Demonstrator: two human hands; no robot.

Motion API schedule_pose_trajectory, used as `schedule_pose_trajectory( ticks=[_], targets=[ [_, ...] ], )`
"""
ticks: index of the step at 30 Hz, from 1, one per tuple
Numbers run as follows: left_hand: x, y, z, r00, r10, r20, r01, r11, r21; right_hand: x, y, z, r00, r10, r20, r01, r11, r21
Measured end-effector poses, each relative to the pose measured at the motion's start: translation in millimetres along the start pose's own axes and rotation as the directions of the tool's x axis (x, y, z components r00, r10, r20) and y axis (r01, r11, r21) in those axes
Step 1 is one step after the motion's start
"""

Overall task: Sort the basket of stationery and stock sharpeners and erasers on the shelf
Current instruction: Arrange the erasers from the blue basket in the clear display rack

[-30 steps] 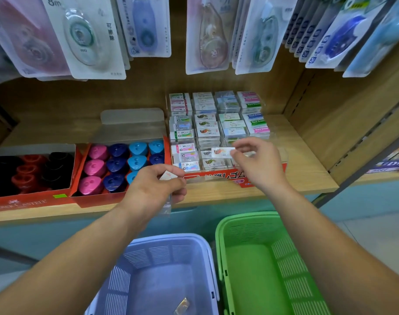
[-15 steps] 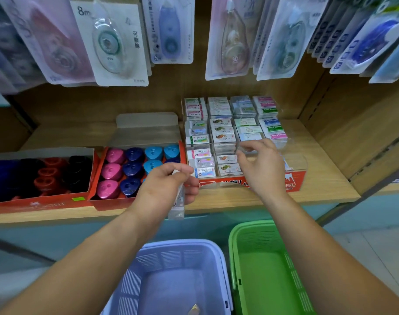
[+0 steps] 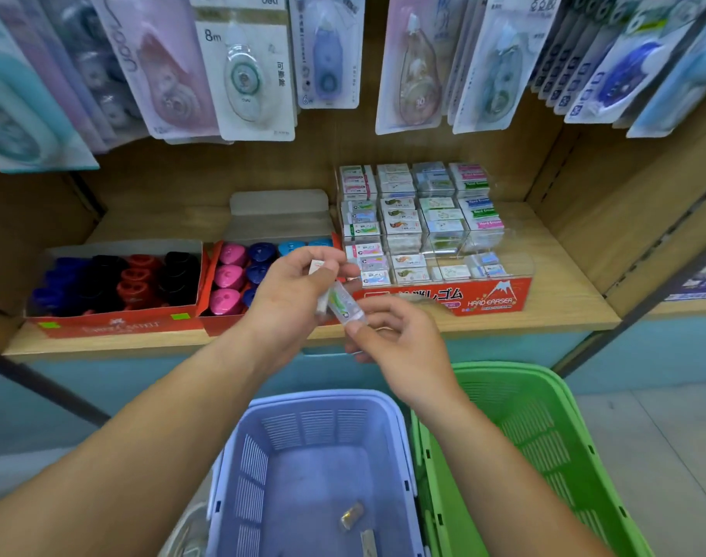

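Note:
My left hand point(image 3: 291, 299) holds a small bunch of wrapped erasers in front of the shelf edge. My right hand point(image 3: 399, 343) pinches the lower end of one wrapped eraser point(image 3: 345, 305) from that bunch. Behind the hands, a red eraser display box point(image 3: 492, 301) holds rows of wrapped erasers point(image 3: 419, 223) behind clear dividers. To its left stands a red box of pink and blue sharpeners point(image 3: 238, 275). Another red box of dark sharpeners point(image 3: 114, 281) is further left. The purple basket point(image 3: 315, 404) below holds two small wrapped items point(image 3: 353, 516).
A green basket point(image 3: 544, 436) stands right of the purple one on the floor. Carded correction tapes point(image 3: 246, 78) hang above the wooden shelf point(image 3: 564, 283). A side panel closes the shelf on the right.
My right hand left the eraser display box, where it set an eraser, and came back to my left hand. It now pinches another eraser from the bunch.

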State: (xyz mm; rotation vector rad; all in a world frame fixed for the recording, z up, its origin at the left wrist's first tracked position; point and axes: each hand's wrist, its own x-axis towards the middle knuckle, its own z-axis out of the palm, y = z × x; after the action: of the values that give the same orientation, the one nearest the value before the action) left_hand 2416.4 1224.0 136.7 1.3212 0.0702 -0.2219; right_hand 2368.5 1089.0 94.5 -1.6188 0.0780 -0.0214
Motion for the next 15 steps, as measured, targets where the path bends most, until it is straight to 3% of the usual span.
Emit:
schedule_pose_trajectory(
  ticks=[3, 9, 15],
  targets=[
    [-4, 0, -6, 1.0, 0.004, -0.007, -0.004, 0.999, 0.038, -4, -6, -10, 0.999, 0.03, -0.016, -0.03, 1.0, 0.006],
    [-9, -13, -9, 0.999, -0.011, 0.046, -0.008, 0.917, 0.4, -9, -10, -18, 0.996, 0.095, -0.004, -0.094, 0.995, 0.045],
    [-9, -19, -3, 0.997, -0.036, 0.069, 0.001, 0.894, 0.448, -8, -1, -26, 0.995, 0.093, 0.034, -0.091, 0.995, -0.042]
  ],
)
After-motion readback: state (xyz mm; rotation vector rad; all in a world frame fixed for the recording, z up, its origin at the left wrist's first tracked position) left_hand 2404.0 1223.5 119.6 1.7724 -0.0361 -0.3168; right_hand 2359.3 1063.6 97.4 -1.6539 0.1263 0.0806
